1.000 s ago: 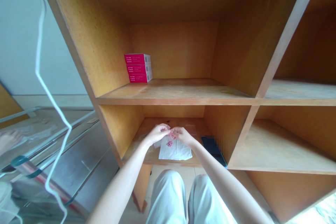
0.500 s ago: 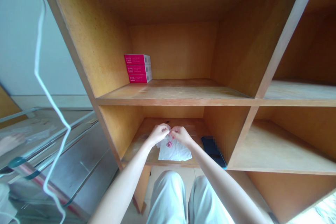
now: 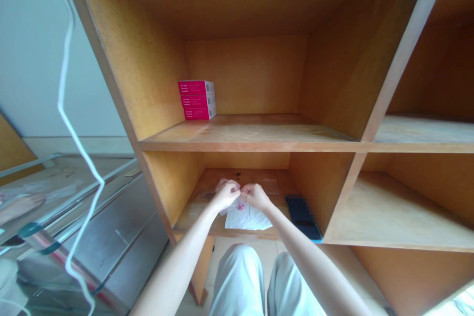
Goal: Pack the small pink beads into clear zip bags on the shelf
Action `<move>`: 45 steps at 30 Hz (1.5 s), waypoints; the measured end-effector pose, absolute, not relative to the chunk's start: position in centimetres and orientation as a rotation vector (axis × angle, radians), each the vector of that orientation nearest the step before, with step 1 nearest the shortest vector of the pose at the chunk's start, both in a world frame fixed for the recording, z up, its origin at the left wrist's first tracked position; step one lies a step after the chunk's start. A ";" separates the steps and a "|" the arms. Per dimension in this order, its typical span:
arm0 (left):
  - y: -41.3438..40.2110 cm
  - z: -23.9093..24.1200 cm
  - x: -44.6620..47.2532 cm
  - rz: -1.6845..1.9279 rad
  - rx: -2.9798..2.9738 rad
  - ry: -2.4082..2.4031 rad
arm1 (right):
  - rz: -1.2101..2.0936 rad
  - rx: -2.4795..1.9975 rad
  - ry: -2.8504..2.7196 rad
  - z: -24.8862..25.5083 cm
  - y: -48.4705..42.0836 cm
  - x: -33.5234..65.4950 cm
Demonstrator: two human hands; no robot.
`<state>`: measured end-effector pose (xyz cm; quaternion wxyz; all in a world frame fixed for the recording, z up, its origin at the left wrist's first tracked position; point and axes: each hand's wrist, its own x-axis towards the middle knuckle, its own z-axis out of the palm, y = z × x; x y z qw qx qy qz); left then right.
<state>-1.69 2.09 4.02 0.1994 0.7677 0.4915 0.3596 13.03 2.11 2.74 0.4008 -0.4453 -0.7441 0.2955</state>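
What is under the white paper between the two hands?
The white paper lies on the wooden shelf. What is beneath it cannot be seen, because it is covered; the left hand and right hand hide its top edge.

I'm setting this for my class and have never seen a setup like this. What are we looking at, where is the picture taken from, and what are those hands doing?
No machine here: these are a person's own bare hands, filmed by a camera worn on their head, looking forward and down, so their legs show below. The left hand and right hand reach into a lower compartment of a wooden shelf unit. Their fingers meet over a white tissue with a pink patch; what they pinch is too small to tell. A dark phone lies beside it, and stacked pink boxes stand on the shelf above.
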 end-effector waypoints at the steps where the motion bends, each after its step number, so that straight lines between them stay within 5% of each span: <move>1: 2.0 4.0 -1.6 1.002 2.150 1.386 | 0.718 -1.158 -1.870 2.7 2.1 13.0; 18: 1.7 2.2 -1.5 0.732 2.316 1.641 | 0.493 -1.032 -1.924 0.7 1.7 12.9; 34: 0.2 1.6 -1.9 1.050 2.231 1.300 | 0.813 -1.033 -2.024 0.5 2.1 12.8; 45: -0.1 0.4 -3.6 0.760 2.082 1.202 | 0.948 -1.022 -1.949 -0.1 1.8 13.0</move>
